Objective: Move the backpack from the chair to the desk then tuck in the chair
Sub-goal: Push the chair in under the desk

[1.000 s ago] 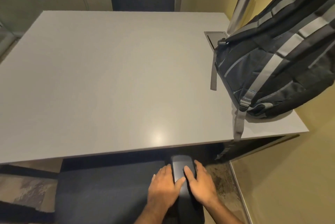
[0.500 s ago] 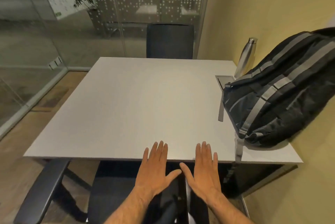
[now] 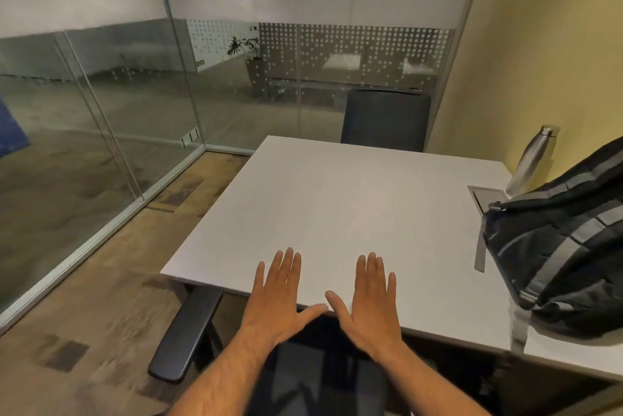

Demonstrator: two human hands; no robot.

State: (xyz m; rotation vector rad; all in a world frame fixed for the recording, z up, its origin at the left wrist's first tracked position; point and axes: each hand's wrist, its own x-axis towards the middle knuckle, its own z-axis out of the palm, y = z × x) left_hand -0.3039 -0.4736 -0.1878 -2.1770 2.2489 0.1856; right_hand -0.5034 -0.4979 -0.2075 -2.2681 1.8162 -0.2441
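Note:
A black backpack with grey straps (image 3: 559, 247) lies on the right side of the grey desk (image 3: 337, 206), leaning against the yellow wall. The dark office chair (image 3: 323, 378) stands pushed under the desk's near edge, its left armrest (image 3: 183, 334) sticking out. My left hand (image 3: 279, 301) and my right hand (image 3: 367, 304) hover flat, fingers spread, above the chair back at the desk's front edge. Neither hand holds anything.
A steel bottle (image 3: 531, 159) stands beside a cable hatch (image 3: 488, 196) behind the backpack. A second dark chair (image 3: 384, 119) faces me at the far side. Glass walls (image 3: 101, 132) close off the left and back; the yellow wall (image 3: 546, 61) is on the right.
My hands have come off the top of the chair back and opened flat. The view has lifted from the desk to the room.

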